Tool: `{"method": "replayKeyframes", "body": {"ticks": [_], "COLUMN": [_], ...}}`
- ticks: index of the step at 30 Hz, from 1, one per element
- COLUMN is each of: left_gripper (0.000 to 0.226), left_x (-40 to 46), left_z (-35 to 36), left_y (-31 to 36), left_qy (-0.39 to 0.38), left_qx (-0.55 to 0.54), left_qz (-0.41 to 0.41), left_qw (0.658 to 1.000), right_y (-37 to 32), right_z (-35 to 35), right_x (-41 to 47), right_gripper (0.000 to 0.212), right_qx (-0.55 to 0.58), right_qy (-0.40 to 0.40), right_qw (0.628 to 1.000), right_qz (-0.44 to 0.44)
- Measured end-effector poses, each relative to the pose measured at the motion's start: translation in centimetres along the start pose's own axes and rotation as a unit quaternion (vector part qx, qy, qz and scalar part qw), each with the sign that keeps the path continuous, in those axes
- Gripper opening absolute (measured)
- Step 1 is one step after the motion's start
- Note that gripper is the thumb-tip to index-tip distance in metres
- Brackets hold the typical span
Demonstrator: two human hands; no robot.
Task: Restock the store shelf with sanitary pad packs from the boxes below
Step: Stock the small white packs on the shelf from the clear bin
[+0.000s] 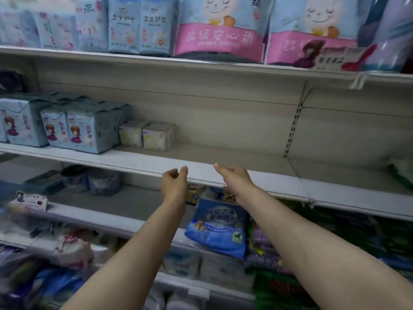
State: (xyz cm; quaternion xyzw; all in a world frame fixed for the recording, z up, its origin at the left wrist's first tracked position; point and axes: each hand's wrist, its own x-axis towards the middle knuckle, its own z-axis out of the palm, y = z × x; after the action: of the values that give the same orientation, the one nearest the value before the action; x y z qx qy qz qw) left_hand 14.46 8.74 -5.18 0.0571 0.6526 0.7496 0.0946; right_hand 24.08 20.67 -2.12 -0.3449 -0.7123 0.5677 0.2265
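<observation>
Plainly, packs: light-blue pad packs (89,130) stand upright on the left of the middle shelf (201,171), printed fronts facing out, long axis vertical, rows running back toward the rear wall.
Small packs: two rows of pale squarish packs (146,136) stand just right of the blue ones, fronts out, touching them on the left.
Middle shelf: packs only on its left part; a bare board shows from the small packs rightward to the slotted upright (292,128).
Top shelf: blue packs (139,25) upright at centre-left, two big pink-banded bags (220,30) beside them on the right, all fronts out.
Lower shelf: a dark blue bag (218,227) leans tilted over its front edge, top end back and up under the middle shelf, between the two forearms; blurred packs lie at left and below.
Boxes: cannot tell any apart in the blur at the bottom.
Left hand (174,182): raised at the middle shelf's front edge, arm stretched forward, fingers loosely curled, holding nothing.
Right hand (234,177): near the left, at the same edge, fingers relaxed and pointing left, holding nothing; palm side hidden.
</observation>
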Motion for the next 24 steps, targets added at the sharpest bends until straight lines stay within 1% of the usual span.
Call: {"method": "replayKeyframes", "body": {"ticks": [3,4,7,8,11,14,18,21,24], "left_gripper": [0.026,0.025,0.033,0.034,0.039,0.039,0.047,0.039,0.033], "left_x": [-5.7,-7.7,-13.6,-15.4,-20.7,-25.4,-29.9,-32.6,-34.1], "left_z": [2.9,3.9,7.2,8.2,11.0,13.4,15.2,16.3,17.7], "left_y": [-2.0,-2.9,-6.1,-7.3,-11.0,-14.9,-19.0,-21.1,-24.3], "left_qy": [-0.014,-0.015,-0.029,-0.04,-0.067,-0.087,-0.113,-0.125,-0.161], "left_qx": [0.006,0.011,0.034,0.039,0.049,0.062,0.1,0.117,0.147], "left_qz": [-0.004,-0.005,-0.034,-0.051,-0.102,-0.145,-0.178,-0.197,-0.215], "left_qw": [1.0,1.0,0.998,0.997,0.991,0.984,0.972,0.965,0.952], "right_y": [2.3,3.3,6.7,7.9,12.2,16.6,21.6,25.2,29.9], "right_z": [-4.8,-6.5,-11.8,-13.5,-18.2,-22.3,-26.0,-28.1,-30.4], "right_x": [-3.4,-4.7,-8.5,-9.5,-12.2,-14.3,-16.2,-17.5,-18.0], "right_gripper": [0.048,0.043,0.024,0.021,0.024,0.037,0.024,0.024,0.031], "right_qx": [0.008,0.011,0.027,0.025,0.02,0.022,0.025,0.026,0.022], "right_qy": [0.004,0.003,0.003,0.011,0.026,0.029,0.049,0.062,0.09], "right_qw": [1.0,1.0,0.999,0.999,0.997,0.992,0.984,0.978,0.967], "right_qz": [-0.005,-0.004,0.018,0.027,0.064,0.117,0.171,0.199,0.238]}}
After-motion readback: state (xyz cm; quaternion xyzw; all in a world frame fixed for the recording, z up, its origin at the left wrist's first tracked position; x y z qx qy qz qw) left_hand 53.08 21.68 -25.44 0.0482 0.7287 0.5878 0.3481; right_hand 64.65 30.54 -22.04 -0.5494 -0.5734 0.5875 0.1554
